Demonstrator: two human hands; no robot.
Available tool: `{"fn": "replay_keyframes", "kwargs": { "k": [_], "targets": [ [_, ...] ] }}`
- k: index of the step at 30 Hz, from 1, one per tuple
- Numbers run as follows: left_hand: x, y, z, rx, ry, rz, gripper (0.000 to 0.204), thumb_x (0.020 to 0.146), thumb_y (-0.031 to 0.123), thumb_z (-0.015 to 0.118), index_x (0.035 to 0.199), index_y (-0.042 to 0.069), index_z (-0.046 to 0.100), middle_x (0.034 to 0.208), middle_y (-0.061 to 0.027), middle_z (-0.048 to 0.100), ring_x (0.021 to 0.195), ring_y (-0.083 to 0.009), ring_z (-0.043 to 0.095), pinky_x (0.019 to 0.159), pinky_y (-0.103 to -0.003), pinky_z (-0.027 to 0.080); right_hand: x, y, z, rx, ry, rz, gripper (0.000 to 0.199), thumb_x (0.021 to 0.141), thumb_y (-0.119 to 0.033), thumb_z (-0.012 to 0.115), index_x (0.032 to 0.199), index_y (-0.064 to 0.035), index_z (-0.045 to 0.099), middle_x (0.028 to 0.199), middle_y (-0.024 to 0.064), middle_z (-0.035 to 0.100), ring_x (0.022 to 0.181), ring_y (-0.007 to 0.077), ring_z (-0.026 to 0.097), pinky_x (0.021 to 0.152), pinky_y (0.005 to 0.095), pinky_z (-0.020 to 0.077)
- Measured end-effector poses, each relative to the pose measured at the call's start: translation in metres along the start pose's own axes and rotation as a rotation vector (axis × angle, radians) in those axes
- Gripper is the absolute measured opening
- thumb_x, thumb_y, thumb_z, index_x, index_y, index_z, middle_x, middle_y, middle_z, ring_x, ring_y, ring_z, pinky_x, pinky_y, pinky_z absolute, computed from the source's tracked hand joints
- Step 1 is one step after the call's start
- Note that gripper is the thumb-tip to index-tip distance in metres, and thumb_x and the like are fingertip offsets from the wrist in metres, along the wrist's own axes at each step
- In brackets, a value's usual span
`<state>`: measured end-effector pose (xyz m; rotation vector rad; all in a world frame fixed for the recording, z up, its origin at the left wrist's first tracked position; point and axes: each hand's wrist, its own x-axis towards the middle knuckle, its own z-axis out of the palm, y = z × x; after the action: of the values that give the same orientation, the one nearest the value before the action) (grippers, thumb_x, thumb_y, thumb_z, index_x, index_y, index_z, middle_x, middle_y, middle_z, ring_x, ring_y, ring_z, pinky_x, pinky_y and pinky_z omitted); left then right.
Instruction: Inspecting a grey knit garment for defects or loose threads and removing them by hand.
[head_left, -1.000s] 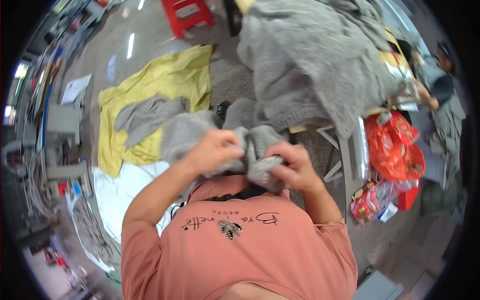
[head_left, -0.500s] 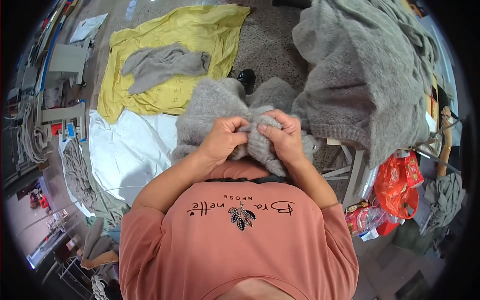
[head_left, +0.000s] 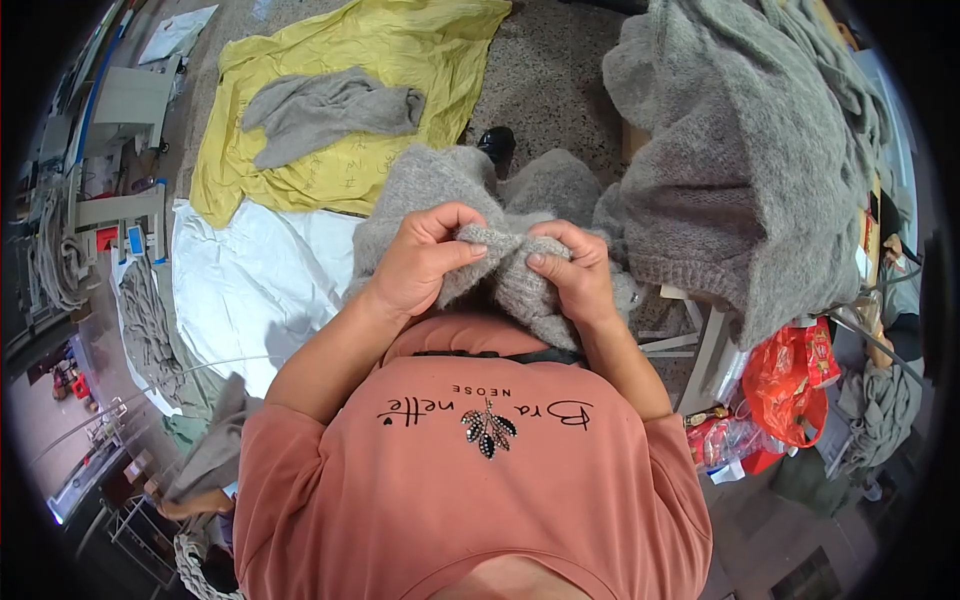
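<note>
A fuzzy grey knitted garment (head_left: 425,185) lies over my lap. My left hand (head_left: 428,258) pinches a fold of it between thumb and fingers. Close by on the right, my right hand (head_left: 578,270) grips a bunched, rolled part of the same knit, thumb on top. A short stretch of fabric runs between the two pinches. Whether there is anything small, such as a thread or needle, between the fingertips cannot be made out.
A large grey knit pile (head_left: 740,170) rises at right, above a red plastic bag (head_left: 785,385). On the floor at left lie a yellow sheet (head_left: 300,185) bearing a grey knit piece (head_left: 335,112) and a white sheet (head_left: 245,300). Another person's arm (head_left: 195,503) shows at lower left.
My left hand has moved slightly up and left, its fold of knit now more raised and visible. My right hand keeps its grip. At lower left, another person's arm and grey cloth have shifted.
</note>
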<state>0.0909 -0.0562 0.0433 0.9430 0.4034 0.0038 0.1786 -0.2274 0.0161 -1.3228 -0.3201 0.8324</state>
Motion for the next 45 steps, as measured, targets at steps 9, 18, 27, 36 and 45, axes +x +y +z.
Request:
{"fn": "replay_keyframes", "kwargs": {
  "k": [9, 18, 27, 36, 45],
  "targets": [
    [0.003, -0.008, -0.001, 0.437, -0.043, 0.007, 0.021, 0.072, -0.008, 0.057, 0.092, -0.001, 0.056, 0.086, -0.003, 0.058, 0.078, -0.0064, 0.053, 0.069, -0.019, 0.043, 0.003, -0.032, -0.002, -0.309, -0.265, -0.333, 0.041, 0.062, -0.022, 0.074, 0.093, 0.0005, 0.06, 0.08, 0.0093, 0.058, 0.074, 0.0153, 0.056, 0.063, 0.0242, 0.0419],
    [0.006, -0.007, 0.008, 0.427, 0.016, -0.02, 0.016, 0.07, -0.005, 0.061, 0.086, -0.002, 0.057, 0.079, -0.0021, 0.058, 0.074, -0.005, 0.052, 0.063, -0.02, 0.044, 0.016, 0.0, -0.005, 0.187, -0.127, 0.109, 0.005, 0.079, -0.005, 0.056, 0.078, -0.0002, 0.058, 0.072, -0.0016, 0.056, 0.065, 0.0042, 0.047, 0.058, 0.0193, 0.037],
    [0.007, -0.008, 0.005, 0.468, 0.023, -0.078, 0.011, 0.069, -0.003, 0.062, 0.079, -0.002, 0.058, 0.073, -0.0002, 0.058, 0.066, -0.0037, 0.049, 0.059, -0.019, 0.042, 0.011, -0.006, 0.005, -0.108, -0.222, 0.053, 0.004, 0.078, -0.003, 0.056, 0.078, 0.0002, 0.058, 0.067, -0.0023, 0.054, 0.061, 0.0038, 0.046, 0.054, 0.0187, 0.0354],
    [-0.001, -0.001, 0.01, 0.096, 0.069, -0.204, 0.003, 0.07, -0.003, 0.058, 0.072, -0.001, 0.058, 0.066, 0.0023, 0.054, 0.062, -0.0025, 0.045, 0.053, -0.02, 0.038, 0.014, -0.014, 0.011, -0.295, -0.179, -0.224, 0.005, 0.075, -0.002, 0.056, 0.073, 0.0011, 0.054, 0.061, 0.0039, 0.051, 0.054, 0.009, 0.045, 0.049, 0.024, 0.0355],
    [-0.007, -0.008, 0.008, 0.292, -0.049, -0.181, 0.006, 0.073, -0.001, 0.06, 0.078, -0.001, 0.059, 0.071, 0.0031, 0.056, 0.066, -0.0018, 0.047, 0.056, -0.017, 0.039, 0.013, -0.005, 0.009, -0.203, -0.174, -0.046, 0.005, 0.078, -0.004, 0.057, 0.077, 0.0011, 0.056, 0.065, -0.0013, 0.051, 0.06, 0.0059, 0.044, 0.052, 0.0208, 0.0352]
  ]
}}
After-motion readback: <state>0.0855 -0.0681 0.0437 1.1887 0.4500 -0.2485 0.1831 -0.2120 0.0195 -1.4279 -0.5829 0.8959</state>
